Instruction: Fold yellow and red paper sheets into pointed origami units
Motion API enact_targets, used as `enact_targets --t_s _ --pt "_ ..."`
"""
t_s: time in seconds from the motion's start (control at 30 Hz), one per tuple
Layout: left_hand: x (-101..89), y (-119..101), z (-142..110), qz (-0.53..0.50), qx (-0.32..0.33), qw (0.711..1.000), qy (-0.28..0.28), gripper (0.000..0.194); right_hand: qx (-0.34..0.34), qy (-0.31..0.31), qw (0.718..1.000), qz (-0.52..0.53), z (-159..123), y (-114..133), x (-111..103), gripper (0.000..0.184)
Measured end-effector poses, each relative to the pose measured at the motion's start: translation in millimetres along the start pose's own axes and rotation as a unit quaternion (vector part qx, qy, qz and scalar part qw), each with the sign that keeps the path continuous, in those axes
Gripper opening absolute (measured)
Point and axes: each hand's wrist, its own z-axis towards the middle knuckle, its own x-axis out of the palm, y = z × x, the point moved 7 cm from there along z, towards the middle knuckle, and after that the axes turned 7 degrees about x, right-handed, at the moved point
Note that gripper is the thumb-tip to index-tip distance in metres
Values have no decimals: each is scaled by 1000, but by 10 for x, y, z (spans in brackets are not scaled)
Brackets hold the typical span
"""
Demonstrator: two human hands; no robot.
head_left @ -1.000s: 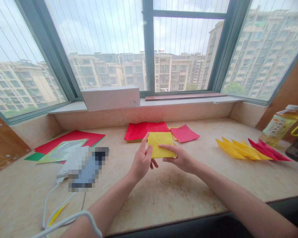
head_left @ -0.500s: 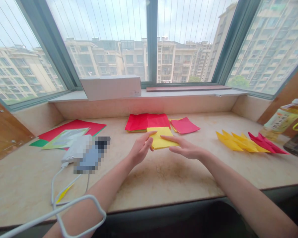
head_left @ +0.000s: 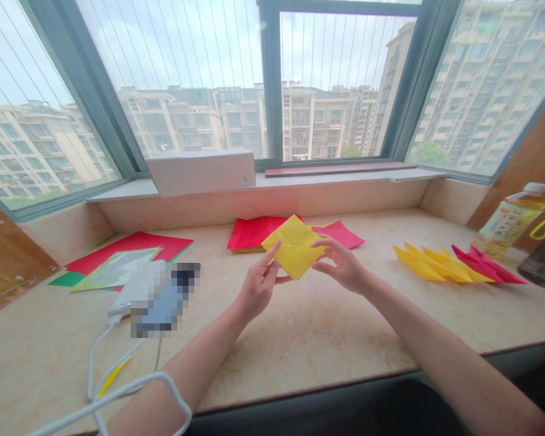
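A folded square of yellow paper point(head_left: 295, 247) is held up over the counter, turned so one corner points up and showing crease lines across its face. My left hand point(head_left: 258, 283) pinches its lower left side, thumb on the front and fingers partly hidden behind. On the right corner, my right hand point(head_left: 343, 266) grips the paper's edges between its fingers and thumb. Just behind the paper lies a stack of red sheets point(head_left: 254, 233), with a pinkish-red square point(head_left: 345, 233) to its right, both partly covered by the yellow paper.
Folded yellow paper shapes point(head_left: 427, 263) and red ones point(head_left: 485, 264) sit at right, near a drink bottle point(head_left: 511, 218) and a dark container point(head_left: 542, 260). At left are red sheets point(head_left: 140, 242), a white power bank point(head_left: 140, 284), a phone point(head_left: 166, 303) and cables point(head_left: 91, 363). A white box point(head_left: 202, 172) stands on the sill.
The yellow paper was lying square on the counter under both hands; now it is lifted and turned onto a corner. My right fingers moved from its face to its right edge.
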Motion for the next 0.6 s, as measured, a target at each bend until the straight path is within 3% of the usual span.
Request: enact_targets --t_s 0.1,0.27,0.47,0.6 --pt "-5 1 -10 -5 -6 1000 10 65 21 3 1000 -4 -1 -24 13 38" --pt "11 -25 -22 13 17 999 25 60 2 -50 999 1 -2 4 -66 32" --pt "-105 -68 32 73 102 992 -4 47 -5 -63 998 2 -9 58 -96 29" --pt "-226 -99 85 140 138 980 -25 28 -2 -88 996 -6 -13 88 -117 32"
